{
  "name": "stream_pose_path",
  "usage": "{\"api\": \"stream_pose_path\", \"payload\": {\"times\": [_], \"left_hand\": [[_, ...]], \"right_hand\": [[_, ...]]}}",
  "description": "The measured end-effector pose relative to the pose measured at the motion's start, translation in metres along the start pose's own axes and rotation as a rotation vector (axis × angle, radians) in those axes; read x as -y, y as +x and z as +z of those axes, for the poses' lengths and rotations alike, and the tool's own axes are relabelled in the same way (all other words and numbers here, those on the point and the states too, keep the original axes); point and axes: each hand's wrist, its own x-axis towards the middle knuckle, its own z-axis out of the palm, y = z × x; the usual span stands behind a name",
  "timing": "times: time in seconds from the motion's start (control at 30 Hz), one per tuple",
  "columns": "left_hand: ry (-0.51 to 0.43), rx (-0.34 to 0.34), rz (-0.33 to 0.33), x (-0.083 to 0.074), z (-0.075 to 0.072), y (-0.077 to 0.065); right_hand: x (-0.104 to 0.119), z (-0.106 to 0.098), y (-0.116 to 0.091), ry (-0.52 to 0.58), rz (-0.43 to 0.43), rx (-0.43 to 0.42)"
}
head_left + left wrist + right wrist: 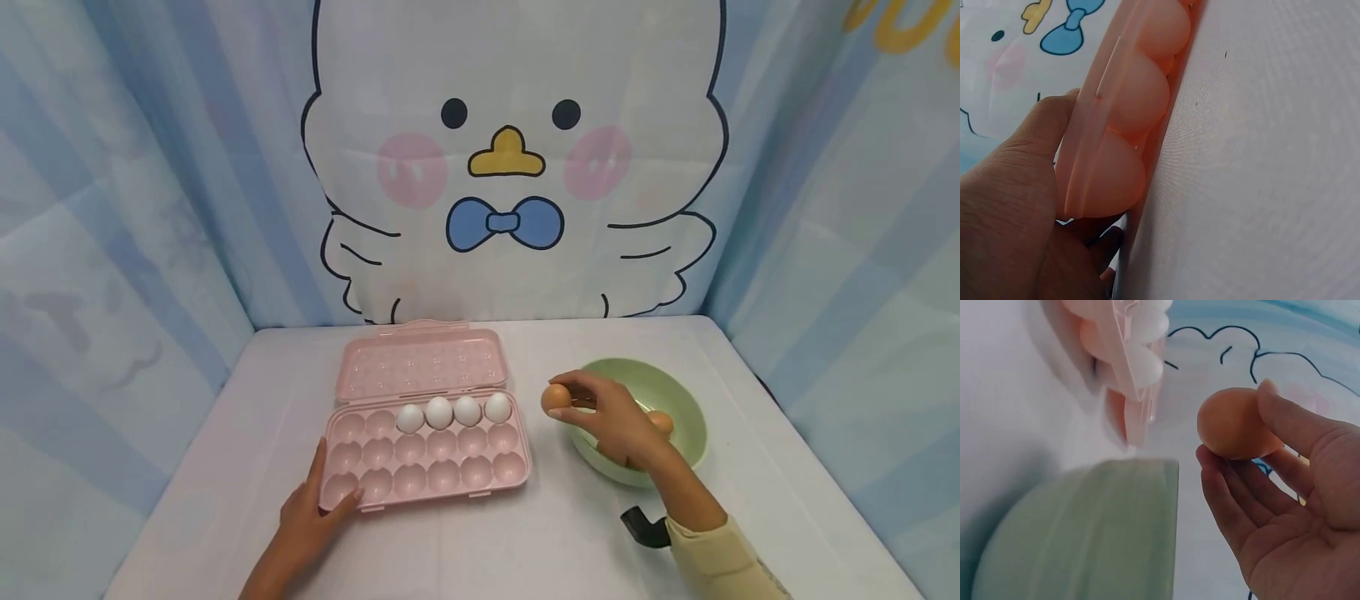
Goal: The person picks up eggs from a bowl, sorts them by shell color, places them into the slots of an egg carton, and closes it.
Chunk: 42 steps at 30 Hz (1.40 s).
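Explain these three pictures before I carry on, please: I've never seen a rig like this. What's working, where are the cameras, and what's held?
There is no machine here: a person's left hand and right hand do the work. The wide picture comes from a camera worn on the head, looking forward and down. The close ones come from a camera on each wrist.

On the white table lies an open pink egg carton with four white eggs in its back row. To its right stands a green bowl; another egg shows inside.

The left hand grips the carton's near left corner. The right hand holds a brown egg between thumb and fingers.
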Motion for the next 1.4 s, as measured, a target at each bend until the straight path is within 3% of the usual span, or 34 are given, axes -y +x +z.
{"api": "stream_pose_path", "payload": {"times": [0.27,0.57,0.67,0.9,1.07,1.17,1.4], "left_hand": [[0.001,-0.006,0.005,0.001,-0.001,0.0],[-0.049,-0.026,0.046,0.0,0.004,0.0],[-0.074,-0.022,0.049,0.0,0.006,0.001],[-0.064,-0.028,-0.012,0.004,-0.002,-0.002],[-0.053,-0.031,0.028,0.001,-0.002,-0.001],[-0.05,-0.033,0.051,0.002,-0.003,-0.002],[-0.018,-0.014,0.018,0.0,-0.006,-0.004]], "right_hand": [[0.006,0.022,0.012,0.105,-0.048,0.049],[-0.002,0.053,0.02,0.116,-0.121,0.083],[-0.007,0.063,0.018,0.116,-0.106,0.091],[-0.008,0.087,0.019,0.068,-0.074,0.053],[-0.009,0.088,0.015,0.046,-0.059,0.009],[-0.009,0.091,0.013,0.049,-0.095,-0.006],[-0.009,0.099,0.01,-0.007,-0.177,-0.068]]}}
